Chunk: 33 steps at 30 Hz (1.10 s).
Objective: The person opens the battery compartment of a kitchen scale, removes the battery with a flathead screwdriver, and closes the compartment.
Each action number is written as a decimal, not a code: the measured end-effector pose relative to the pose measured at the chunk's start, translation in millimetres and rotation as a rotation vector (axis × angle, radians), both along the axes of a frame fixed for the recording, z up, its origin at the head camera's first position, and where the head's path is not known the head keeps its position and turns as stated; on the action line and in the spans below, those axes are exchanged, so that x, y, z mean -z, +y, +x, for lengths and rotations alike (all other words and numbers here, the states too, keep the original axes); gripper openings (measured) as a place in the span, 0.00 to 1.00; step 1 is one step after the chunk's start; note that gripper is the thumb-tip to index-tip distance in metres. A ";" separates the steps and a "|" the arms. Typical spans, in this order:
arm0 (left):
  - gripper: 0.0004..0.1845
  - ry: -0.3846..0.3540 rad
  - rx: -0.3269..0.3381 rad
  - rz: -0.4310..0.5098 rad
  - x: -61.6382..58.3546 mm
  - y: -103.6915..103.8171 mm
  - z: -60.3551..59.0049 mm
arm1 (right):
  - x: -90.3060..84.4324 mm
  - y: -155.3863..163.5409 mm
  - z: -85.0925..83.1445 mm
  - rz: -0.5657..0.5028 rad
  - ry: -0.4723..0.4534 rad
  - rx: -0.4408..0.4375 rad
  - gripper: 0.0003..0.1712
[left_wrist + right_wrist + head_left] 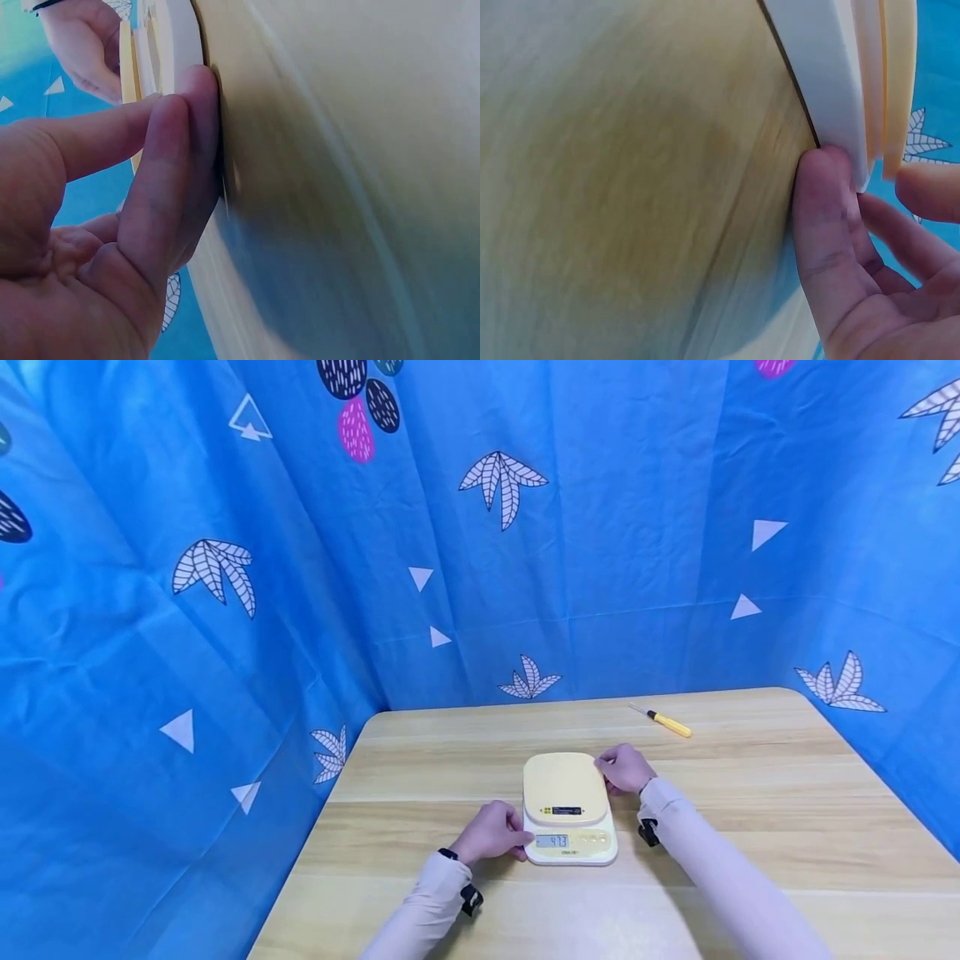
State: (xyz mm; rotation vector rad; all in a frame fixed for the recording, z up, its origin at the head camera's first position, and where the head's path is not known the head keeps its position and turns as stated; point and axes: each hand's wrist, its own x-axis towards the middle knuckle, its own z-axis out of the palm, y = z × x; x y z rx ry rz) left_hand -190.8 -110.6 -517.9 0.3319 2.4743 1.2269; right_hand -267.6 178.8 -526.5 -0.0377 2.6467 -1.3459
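Note:
A small kitchen scale (pixel 567 789) with a pale yellow plate and white base (pixel 180 37) sits mid-table, its display lit with digits. My left hand (pixel 504 838) is at its near-left corner; in the left wrist view its fingertips (pixel 187 120) press the base's edge and the thumb reaches toward the plate. My right hand (pixel 611 770) is at the far-right edge, where a finger (pixel 821 202) lies against the white base (pixel 817 67) and the thumb (pixel 930 191) sits by the yellow plate. Both hands hold the scale by its sides.
The light wooden table (pixel 750 793) carries a yellow-handled screwdriver (pixel 663 721) at the back right. Blue patterned cloth (pixel 225 610) closes off the left, back and right sides. The table's near edge is out of frame.

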 end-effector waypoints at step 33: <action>0.27 -0.059 0.077 0.006 2.3 5.6 -9.2 | -9.5 -1.7 13.9 0.039 0.133 0.018 0.11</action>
